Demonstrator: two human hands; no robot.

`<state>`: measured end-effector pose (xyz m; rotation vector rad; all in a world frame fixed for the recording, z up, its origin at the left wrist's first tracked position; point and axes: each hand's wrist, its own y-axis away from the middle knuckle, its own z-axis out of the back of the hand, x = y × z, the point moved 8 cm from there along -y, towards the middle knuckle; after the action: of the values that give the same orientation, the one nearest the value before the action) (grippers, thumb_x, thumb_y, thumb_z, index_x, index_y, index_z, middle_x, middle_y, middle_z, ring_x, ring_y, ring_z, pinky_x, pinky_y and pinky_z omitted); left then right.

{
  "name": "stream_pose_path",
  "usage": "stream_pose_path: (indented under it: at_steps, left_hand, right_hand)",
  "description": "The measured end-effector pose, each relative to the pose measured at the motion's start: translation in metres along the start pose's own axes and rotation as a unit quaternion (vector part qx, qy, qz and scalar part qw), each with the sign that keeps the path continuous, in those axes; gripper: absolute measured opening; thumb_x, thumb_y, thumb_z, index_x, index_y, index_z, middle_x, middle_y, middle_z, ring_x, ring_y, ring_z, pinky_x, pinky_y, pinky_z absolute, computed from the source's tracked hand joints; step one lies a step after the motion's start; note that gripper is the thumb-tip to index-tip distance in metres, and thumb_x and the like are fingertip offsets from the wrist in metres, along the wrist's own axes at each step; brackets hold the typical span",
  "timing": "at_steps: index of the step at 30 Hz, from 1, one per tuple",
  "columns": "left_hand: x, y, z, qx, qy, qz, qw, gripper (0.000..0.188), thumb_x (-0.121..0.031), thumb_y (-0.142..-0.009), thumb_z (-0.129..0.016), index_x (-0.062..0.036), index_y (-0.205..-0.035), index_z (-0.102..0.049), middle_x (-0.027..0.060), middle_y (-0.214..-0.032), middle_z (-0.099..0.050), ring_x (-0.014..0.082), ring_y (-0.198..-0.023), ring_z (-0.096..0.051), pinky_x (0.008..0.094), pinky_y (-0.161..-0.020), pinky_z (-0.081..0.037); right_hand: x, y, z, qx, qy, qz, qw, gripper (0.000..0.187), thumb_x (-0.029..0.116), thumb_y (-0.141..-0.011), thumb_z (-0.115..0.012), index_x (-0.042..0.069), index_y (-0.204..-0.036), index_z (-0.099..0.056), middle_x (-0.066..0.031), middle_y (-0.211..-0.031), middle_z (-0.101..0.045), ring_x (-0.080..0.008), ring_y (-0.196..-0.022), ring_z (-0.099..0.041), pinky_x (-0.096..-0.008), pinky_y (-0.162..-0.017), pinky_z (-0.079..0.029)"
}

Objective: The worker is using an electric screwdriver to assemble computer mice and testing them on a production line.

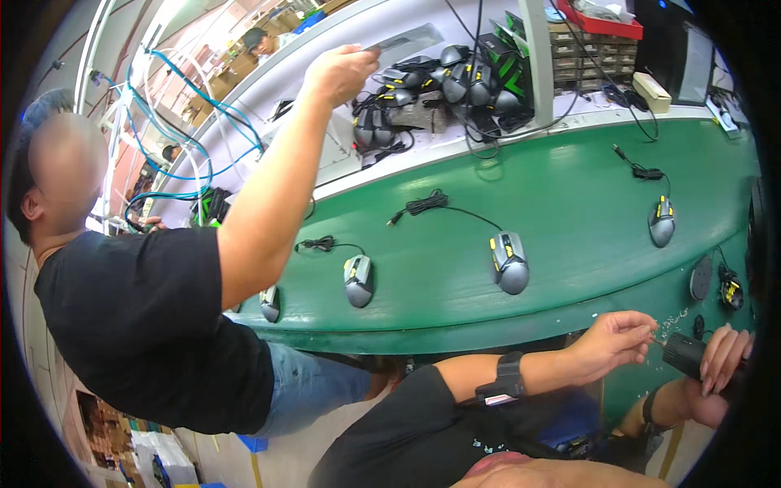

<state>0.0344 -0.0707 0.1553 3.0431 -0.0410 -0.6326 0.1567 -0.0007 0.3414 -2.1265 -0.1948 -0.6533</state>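
Observation:
At the lower right, my right hand (726,360) is wrapped round a dark cylindrical electric screwdriver (683,355), its thin bit pointing left. My left hand (612,350) pinches finger and thumb together at the tip of that bit; whatever is between them is too small to make out. Tiny screws (674,319) lie scattered on the green bench just beyond my hands. Beside them are a dark oval mouse part (700,278) and an opened mouse piece with yellow bits and a cable (730,291).
Grey computer mice (510,262) with coiled cables stand spaced along the green belt (586,195). More mice are heaped on the back shelf (468,81), near small drawers (573,61) and a red tray (602,20). At left a co-worker (146,317) reaches up with a flat translucent piece (407,41).

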Motion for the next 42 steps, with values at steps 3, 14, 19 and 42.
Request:
stream_pose_path:
  at_steps: [3,14,19,42]
  left_hand:
    - [0.001,0.002,-0.001,0.019,0.006,-0.018,1.000,0.020,-0.014,-0.101,-0.058,-0.0020,-0.117,-0.062,0.0030,-0.098,-0.064,0.0099,-0.085,-0.062,0.0260,-0.079,-0.055]
    - [-0.007,0.002,-0.001,-0.014,-0.086,-0.034,0.996,0.022,-0.014,-0.100,-0.061,-0.0007,-0.118,-0.063,0.0034,-0.099,-0.064,0.0117,-0.086,-0.063,0.0247,-0.078,-0.054]
    - [-0.015,0.006,-0.005,-0.027,-0.108,-0.057,0.992,0.022,-0.013,-0.100,-0.061,-0.0004,-0.118,-0.064,0.0033,-0.098,-0.065,0.0116,-0.086,-0.063,0.0232,-0.077,-0.054]
    - [-0.026,0.026,0.000,-0.032,-0.023,-0.070,0.997,0.020,-0.007,-0.100,-0.058,0.0012,-0.117,-0.065,0.0090,-0.100,-0.066,0.0175,-0.090,-0.064,0.0333,-0.082,-0.055]
  right_hand:
    - [-0.003,0.003,0.001,-0.014,0.006,0.005,1.000,0.031,0.030,-0.094,-0.050,0.002,-0.088,-0.039,-0.0063,-0.056,-0.041,-0.0134,-0.044,-0.038,-0.0227,-0.050,-0.038]
    - [-0.012,0.001,-0.015,-0.013,0.041,0.044,0.998,0.049,0.036,-0.086,-0.071,0.002,-0.099,-0.039,-0.0035,-0.059,-0.051,-0.0127,-0.040,-0.049,-0.0220,-0.041,-0.044]
    - [-0.014,-0.002,-0.024,-0.006,0.022,0.028,0.999,0.053,0.041,-0.087,-0.073,0.002,-0.100,-0.040,-0.0033,-0.059,-0.052,-0.0121,-0.041,-0.051,-0.0218,-0.042,-0.046]
    - [-0.029,-0.002,-0.030,0.037,-0.024,0.011,0.999,0.058,0.054,-0.090,-0.066,0.003,-0.108,-0.045,-0.0015,-0.065,-0.055,-0.0139,-0.049,-0.056,-0.0273,-0.049,-0.048]
